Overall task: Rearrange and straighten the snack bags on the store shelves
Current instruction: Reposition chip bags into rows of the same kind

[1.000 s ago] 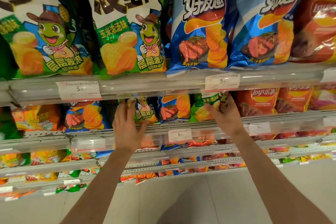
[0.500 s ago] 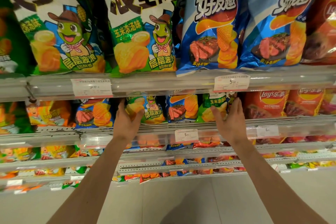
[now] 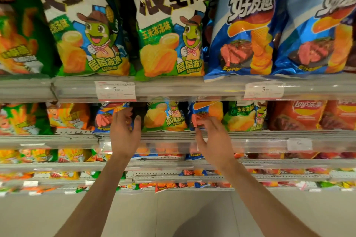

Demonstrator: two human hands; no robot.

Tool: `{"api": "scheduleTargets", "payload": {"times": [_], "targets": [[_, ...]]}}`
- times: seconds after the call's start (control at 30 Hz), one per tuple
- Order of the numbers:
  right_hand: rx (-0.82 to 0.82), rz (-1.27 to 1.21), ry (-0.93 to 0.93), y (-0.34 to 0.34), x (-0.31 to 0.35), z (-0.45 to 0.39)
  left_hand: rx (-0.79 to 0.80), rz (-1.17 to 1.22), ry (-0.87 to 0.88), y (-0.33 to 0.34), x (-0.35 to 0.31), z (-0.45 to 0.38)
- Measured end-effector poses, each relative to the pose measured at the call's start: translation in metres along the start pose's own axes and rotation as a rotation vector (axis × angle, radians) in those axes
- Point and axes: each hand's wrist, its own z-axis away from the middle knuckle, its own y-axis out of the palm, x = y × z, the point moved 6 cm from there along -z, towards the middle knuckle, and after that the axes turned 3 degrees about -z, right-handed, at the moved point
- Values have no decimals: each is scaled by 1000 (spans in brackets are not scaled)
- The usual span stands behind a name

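Top shelf, upper frame: two green-white corn bags (image 3: 84, 31), two blue steak-chip bags (image 3: 248, 31), one dark green bag (image 3: 21, 31) at far left. Second shelf, mid frame: two small blue bags (image 3: 105, 119), two small green corn bags (image 3: 165, 117), two red Lay's bags (image 3: 296, 115). Two legible price tags (image 3: 116, 90). Two hands (image 3: 124, 134).

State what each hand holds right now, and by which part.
Neither visibly holds anything. The left hand reaches at a small blue steak-picture chip bag; the right hand touches another blue bag. No grip can be told.
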Motion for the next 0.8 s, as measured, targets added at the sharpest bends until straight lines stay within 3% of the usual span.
{"api": "scheduleTargets", "payload": {"times": [0.17, 0.33, 0.43, 0.53, 0.8], "targets": [[343, -264, 73, 71, 50, -31, -107, -130, -80, -38, 36, -14], [535, -342, 130, 136, 100, -57, 52, -79, -258, -51, 81, -31], [570, -236, 173, 160, 115, -64, 137, -90, -268, -50, 92, -39], [571, -322, 289, 171, 116, -66, 195, -75, -276, -50, 92, -46], [490, -498, 368, 169, 109, -74, 113, 189, -226, -73, 71, -50]]}}
